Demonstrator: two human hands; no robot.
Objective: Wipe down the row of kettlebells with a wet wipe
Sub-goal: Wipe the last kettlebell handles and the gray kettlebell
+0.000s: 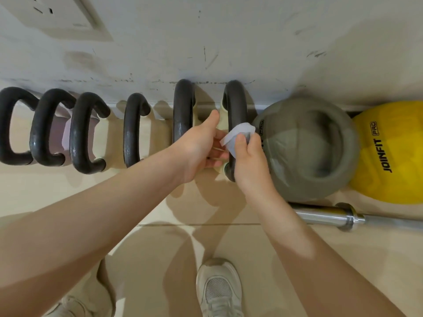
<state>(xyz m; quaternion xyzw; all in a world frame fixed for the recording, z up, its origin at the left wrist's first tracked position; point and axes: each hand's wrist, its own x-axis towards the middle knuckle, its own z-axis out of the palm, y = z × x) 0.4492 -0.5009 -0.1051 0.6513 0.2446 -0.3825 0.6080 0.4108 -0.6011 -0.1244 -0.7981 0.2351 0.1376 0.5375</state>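
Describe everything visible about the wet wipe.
The wet wipe is a small, thin white sheet, crumpled and folded, slightly translucent as it looks. The right hand pinches it between thumb and fingers and presses it against the dark handle of the kettlebell next to the large grey one. The left hand lies right beside it; whether its fingertips touch the wipe cannot be told.

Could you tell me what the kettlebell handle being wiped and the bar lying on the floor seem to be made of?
The kettlebell handle looks like dark coated or painted metal, semi-gloss, with wet-looking sheen. The bar looks like polished chromed steel: bright, mirror-like highlights. Neither can be confirmed by look alone.
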